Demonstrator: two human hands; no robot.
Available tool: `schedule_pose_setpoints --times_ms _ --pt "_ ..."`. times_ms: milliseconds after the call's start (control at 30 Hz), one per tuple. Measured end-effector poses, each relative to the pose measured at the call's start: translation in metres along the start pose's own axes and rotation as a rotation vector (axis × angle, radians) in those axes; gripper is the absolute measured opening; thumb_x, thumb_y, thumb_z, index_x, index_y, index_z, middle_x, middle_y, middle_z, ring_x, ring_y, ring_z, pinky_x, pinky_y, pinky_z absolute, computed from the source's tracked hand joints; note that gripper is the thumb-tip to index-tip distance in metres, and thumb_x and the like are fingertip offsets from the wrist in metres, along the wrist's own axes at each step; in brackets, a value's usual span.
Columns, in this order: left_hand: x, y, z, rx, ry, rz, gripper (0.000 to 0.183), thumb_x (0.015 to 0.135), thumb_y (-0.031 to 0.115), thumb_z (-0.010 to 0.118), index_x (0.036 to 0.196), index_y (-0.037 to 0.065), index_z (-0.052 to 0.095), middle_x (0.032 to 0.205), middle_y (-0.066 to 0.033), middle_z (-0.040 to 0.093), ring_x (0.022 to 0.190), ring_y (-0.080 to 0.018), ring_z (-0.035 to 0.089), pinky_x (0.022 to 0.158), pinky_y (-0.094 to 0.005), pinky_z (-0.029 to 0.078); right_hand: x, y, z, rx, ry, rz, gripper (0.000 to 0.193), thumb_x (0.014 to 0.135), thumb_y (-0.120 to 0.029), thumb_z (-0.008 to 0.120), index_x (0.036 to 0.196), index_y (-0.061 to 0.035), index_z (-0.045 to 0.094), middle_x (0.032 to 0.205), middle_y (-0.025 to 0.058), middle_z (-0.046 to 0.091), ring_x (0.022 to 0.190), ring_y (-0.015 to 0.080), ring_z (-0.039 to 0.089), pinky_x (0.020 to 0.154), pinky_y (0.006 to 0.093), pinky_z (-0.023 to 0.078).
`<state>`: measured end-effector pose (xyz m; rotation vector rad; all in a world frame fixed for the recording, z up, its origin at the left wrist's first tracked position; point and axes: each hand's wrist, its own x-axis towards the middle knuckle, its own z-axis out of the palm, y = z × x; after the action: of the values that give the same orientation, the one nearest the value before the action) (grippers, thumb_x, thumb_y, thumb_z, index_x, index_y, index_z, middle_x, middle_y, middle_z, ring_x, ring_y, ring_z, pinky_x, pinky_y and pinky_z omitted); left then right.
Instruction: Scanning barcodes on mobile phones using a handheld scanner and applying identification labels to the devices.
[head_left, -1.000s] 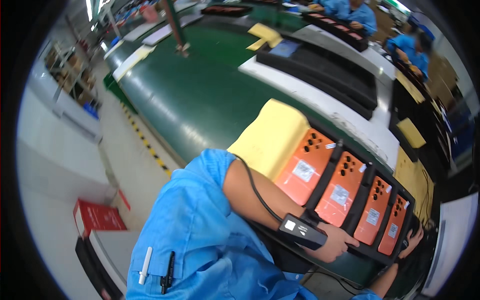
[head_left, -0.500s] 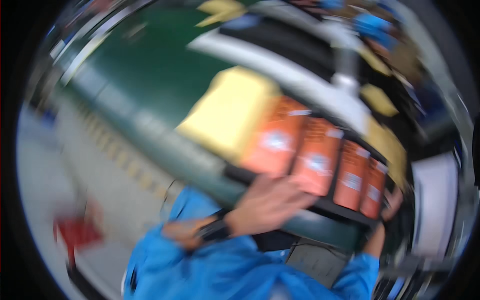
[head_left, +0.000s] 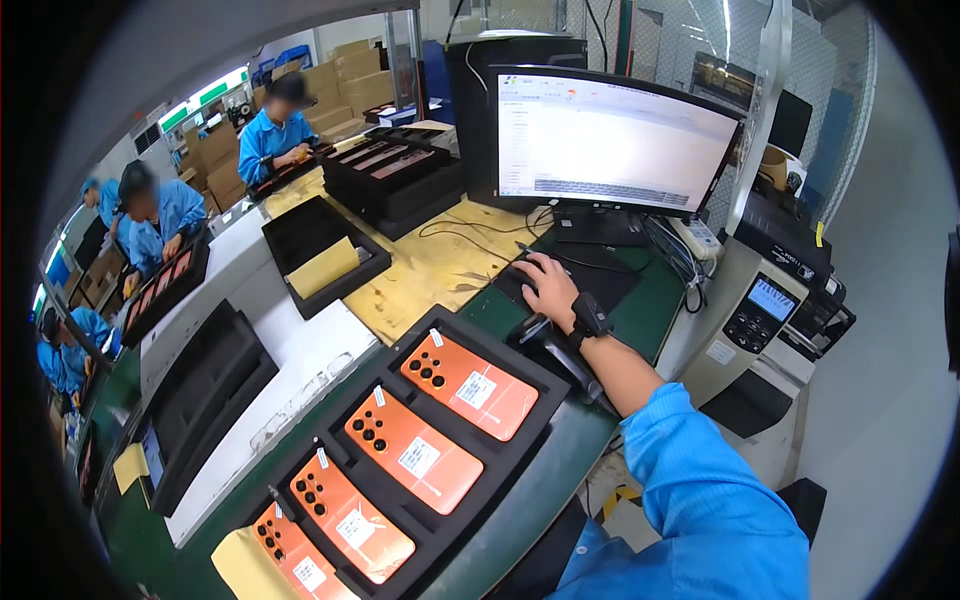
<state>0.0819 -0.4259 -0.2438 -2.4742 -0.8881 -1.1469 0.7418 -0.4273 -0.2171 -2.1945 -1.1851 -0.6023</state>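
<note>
My right hand, with a black device on its wrist, rests with curled fingers over a dark computer mouse, mostly hidden under the hand. It lies at the left edge of a black mouse pad, in front of a lit monitor. Just below the wrist lies a black handheld barcode scanner. Nearer to me, a black foam tray holds several orange phones, backs up, with white labels and pull tabs. My left hand is out of view.
A yellow sheet lies by the tray's near-left end. Beyond are a black tray, a white strip and stacked trays. A label printer stands right. Co-workers in blue handle trays at far left.
My view has swung up and right, bringing in the monitor and printer. Both hands were at the phone tray; now my right hand is on the mouse and my left is out of view.
</note>
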Motion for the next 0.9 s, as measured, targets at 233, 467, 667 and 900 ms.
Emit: schedule_pose_setpoints --times_ms 233,467,667,900 --pt "-0.012 -0.012 0.002 0.052 -0.047 -0.013 0.027 0.079 0.015 0.060 0.098 0.015 0.078 0.139 -0.0251 0.056 0.133 -0.0540 0.046 0.110 -0.0614 0.040 0.002 -0.009 -0.001 0.000 0.002 0.006 0.052 0.080 -0.021 0.069 0.131 -0.0129 0.060 0.129 0.0154 0.054 0.115 0.0386 0.054 0.100 0.0460 0.048" --pt "-0.009 -0.006 0.002 0.076 -0.015 -0.036 0.024 0.077 0.014 0.061 0.092 0.016 0.079 0.137 -0.0247 0.059 0.131 -0.0541 0.047 0.109 -0.0605 0.042 0.004 -0.013 0.003 0.002 0.027 -0.013 0.053 0.078 -0.020 0.071 0.128 -0.0067 0.059 0.127 0.0169 0.054 0.116 0.0380 0.054 0.101 0.0459 0.048" --pt "-0.008 -0.005 0.006 0.079 0.053 -0.020 0.024 0.075 0.012 0.061 0.089 0.016 0.080 0.136 -0.0253 0.060 0.128 -0.0543 0.050 0.108 -0.0592 0.043 0.002 -0.007 0.004 -0.035 0.059 -0.032 0.048 0.076 -0.018 0.071 0.119 -0.0039 0.054 0.121 0.0175 0.054 0.112 0.0397 0.055 0.098 0.0461 0.048" --pt "0.000 0.002 -0.001 0.072 0.020 -0.044 0.022 0.076 0.010 0.061 0.088 0.014 0.079 0.133 -0.0254 0.061 0.127 -0.0528 0.051 0.108 -0.0578 0.044 0.002 -0.010 0.003 0.012 0.030 0.047 0.056 0.077 -0.020 0.071 0.129 -0.0071 0.053 0.125 0.0174 0.053 0.118 0.0401 0.054 0.101 0.0466 0.047"
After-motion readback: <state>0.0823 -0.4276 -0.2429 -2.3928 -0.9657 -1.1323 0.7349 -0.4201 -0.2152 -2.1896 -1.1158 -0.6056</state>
